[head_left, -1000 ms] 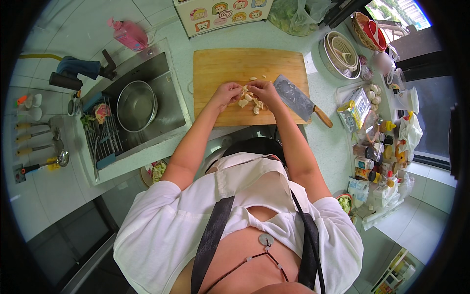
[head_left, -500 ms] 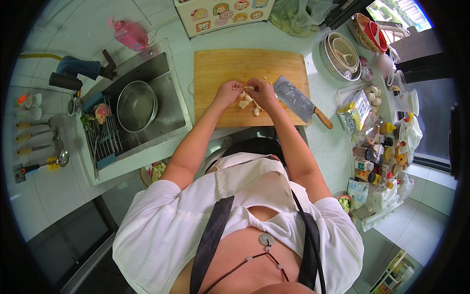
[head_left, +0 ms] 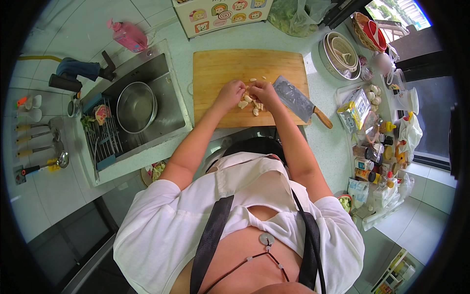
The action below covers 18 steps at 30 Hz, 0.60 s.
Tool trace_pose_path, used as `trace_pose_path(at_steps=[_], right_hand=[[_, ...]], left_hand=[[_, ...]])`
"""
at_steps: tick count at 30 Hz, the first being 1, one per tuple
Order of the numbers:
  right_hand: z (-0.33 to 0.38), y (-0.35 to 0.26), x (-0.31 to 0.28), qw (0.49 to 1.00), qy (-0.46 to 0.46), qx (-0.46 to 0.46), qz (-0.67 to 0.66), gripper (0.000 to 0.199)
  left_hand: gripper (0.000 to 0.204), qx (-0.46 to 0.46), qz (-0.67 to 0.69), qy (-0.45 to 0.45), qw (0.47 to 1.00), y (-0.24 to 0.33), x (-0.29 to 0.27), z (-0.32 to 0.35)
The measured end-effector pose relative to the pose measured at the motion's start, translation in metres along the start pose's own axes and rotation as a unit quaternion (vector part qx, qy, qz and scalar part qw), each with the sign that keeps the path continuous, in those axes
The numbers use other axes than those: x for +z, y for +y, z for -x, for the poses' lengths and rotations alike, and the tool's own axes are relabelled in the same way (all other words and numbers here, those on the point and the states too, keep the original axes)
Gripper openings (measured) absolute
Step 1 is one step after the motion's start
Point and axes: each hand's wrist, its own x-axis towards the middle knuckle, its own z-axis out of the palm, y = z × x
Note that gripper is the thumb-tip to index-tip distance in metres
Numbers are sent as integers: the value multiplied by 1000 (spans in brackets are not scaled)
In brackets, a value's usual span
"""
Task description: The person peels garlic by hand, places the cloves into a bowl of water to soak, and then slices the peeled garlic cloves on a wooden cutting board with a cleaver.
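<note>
Garlic cloves (head_left: pixel 243 104) on cutting board (head_left: pixel 215 68): likely light, firm, slick; best pinched by sides. Left hand (head_left: pixel 231 93), right hand (head_left: pixel 264 92) over board: fingertips bunched, clamping can't tell.

Scene was bright, daylight came through upper-right window (head_left: pixel 397 20), tiles (head_left: pixel 45 203) bent toward rim, corners went black

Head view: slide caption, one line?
Left hand and right hand close together over garlic cloves on a wooden cutting board, cleaver at right.
</note>
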Motion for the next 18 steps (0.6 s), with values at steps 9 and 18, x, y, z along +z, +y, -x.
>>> trace_pose_path(at_steps=[9, 18], right_hand=[[-3, 13, -7, 973, -20, 95, -208, 15], [7, -1, -1, 895, 196, -46, 397, 20]], left_hand=[[7, -129, 167, -35, 977, -6, 0, 10], [8, -286, 637, 31, 715, -16, -24, 21]])
